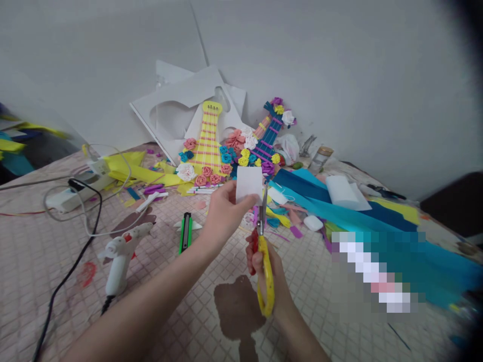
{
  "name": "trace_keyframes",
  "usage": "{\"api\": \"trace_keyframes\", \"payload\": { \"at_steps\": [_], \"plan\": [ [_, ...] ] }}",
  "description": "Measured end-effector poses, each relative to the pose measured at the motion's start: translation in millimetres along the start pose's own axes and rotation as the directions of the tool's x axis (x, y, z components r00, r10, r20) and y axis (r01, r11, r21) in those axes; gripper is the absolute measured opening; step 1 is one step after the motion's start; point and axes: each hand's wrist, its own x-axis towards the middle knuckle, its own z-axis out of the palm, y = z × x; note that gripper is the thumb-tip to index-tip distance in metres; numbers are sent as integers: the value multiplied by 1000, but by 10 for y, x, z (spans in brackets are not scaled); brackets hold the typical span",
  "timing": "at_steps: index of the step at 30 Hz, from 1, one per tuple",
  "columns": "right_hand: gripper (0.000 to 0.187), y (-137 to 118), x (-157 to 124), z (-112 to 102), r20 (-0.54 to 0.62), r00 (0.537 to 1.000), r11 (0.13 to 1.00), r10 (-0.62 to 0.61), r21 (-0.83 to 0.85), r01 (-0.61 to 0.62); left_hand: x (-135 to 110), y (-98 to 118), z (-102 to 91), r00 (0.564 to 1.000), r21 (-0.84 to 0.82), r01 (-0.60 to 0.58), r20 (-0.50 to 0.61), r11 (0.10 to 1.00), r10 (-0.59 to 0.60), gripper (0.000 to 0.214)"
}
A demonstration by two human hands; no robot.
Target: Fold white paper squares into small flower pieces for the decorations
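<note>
My left hand (226, 211) pinches a small white piece of paper (249, 182) by its lower edge, holding it up above the table. In my right hand (273, 269) is a pair of scissors (267, 281) with one yellow and one red handle. Their blades point upward, just right of the paper; I cannot tell whether they touch it. Behind the paper, a yellow guitar-shaped craft (209, 146) with paper flowers leans at the wall, beside a blue one (269, 136) decorated the same way.
A white glue gun (123, 256) and a green box cutter (185, 234) lie on the left. A power strip (75, 193) trails cables there. Blue crepe paper (362, 216), a white paper roll (343, 192) and scraps cover the right. A jar (321, 158) stands behind.
</note>
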Motion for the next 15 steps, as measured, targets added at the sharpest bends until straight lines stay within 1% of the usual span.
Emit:
{"api": "trace_keyframes", "payload": {
  "at_steps": [4, 9, 15],
  "plan": [
    [50, -9, 7, 7, -15, 1000, 999, 25, 39, -24, 12, 6, 0, 1000, -8, 17, -4, 1000, -17, 21],
    [50, -26, 10, 11, -22, 999, 1000, 31, 8, -30, 10, 2, -1, 1000, -16, 14, 4, 1000, -14, 23],
    [50, 10, 13, 8, -30, 999, 998, 40, 50, -39, 4, -18, 2, 1000, 4, 3, 7, 1000, -3, 22]
  ]
}}
